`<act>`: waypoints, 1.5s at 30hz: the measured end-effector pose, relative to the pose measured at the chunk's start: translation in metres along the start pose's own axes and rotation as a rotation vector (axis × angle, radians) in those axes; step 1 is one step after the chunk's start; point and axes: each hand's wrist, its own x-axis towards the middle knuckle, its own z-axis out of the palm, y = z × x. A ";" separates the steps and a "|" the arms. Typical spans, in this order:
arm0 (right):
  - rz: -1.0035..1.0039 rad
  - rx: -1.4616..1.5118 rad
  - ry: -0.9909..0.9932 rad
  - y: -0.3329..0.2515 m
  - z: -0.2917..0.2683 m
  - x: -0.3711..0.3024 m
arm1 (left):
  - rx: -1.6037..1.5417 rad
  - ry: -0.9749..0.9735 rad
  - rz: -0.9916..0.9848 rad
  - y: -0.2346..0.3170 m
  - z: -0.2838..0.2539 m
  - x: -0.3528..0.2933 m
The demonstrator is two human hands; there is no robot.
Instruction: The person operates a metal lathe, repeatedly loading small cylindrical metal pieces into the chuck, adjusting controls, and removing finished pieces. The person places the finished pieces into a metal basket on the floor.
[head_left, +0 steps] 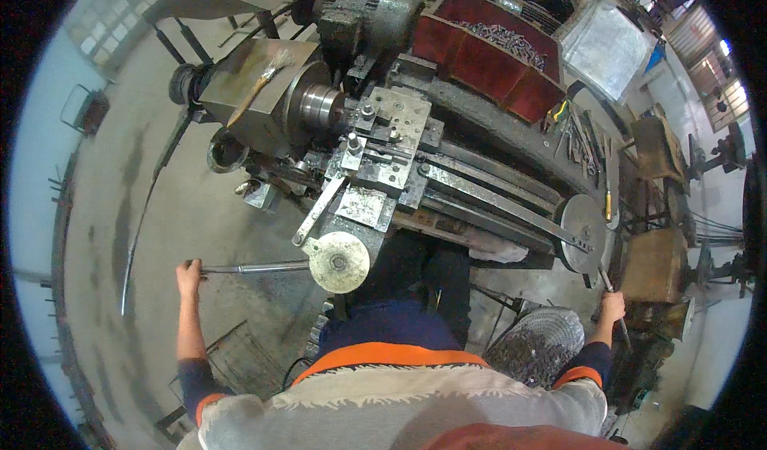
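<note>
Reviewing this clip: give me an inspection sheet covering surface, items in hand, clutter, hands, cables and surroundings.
Surface: machine bed looks grimy, with long metal rails.
Job's things: metal bar reaching the pale round wheel; metal rod near the dark disc, link unclear.
Clutter: brush atop the machine housing; red tray of small metal parts; hand tools at right.
Hands: left hand grips the bar's end; right hand grips the rod.
Cables: thin dark lines at far right, possibly cables.
Surroundings: stained grey floor; round container of dark scraps.
</note>
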 end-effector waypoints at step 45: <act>-1.693 0.689 -0.306 -0.541 -0.388 -0.284 | 0.793 0.309 0.242 0.035 -0.134 0.111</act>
